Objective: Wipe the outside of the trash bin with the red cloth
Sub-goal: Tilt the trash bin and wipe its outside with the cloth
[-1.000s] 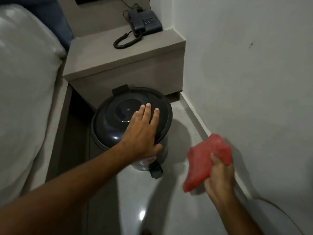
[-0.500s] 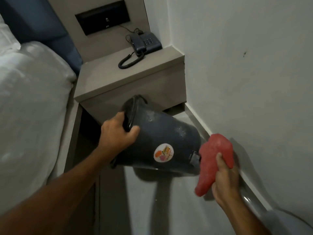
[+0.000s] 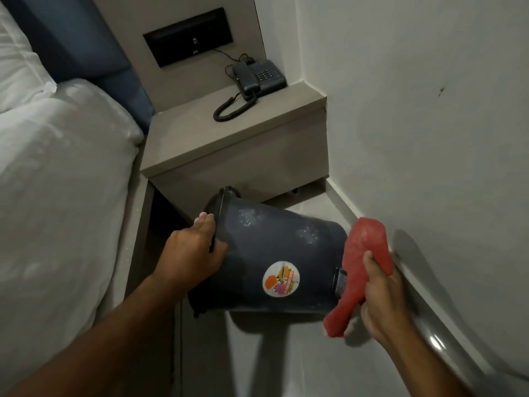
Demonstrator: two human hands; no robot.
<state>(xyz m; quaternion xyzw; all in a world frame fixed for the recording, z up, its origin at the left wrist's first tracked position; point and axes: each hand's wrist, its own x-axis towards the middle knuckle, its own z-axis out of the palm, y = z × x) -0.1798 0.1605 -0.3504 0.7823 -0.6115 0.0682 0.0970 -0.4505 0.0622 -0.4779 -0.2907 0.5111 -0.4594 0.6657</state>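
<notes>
Head view:
Trash bin [image 3: 274, 253]: tipped on its side, centre frame, over the floor [image 3: 257, 362].
Left hand [image 3: 191, 259]: your grip closes on its rim, 9 o'clock side.
Right hand [image 3: 380, 293]: your grip bunches the red cloth [image 3: 360, 270] against its base, 3 o'clock side.

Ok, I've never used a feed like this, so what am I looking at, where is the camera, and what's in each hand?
No machine here: these are a person's bare arms, filmed by a camera worn on the head, looking forward and down. The left hand grips the rim end of a dark trash bin, tipped on its side with its round sticker facing the camera. The right hand clutches a bunched red cloth against the bin's bottom end. Behind is a bedside ledge with a corded telephone; a white bed lies left, a wall right.
</notes>
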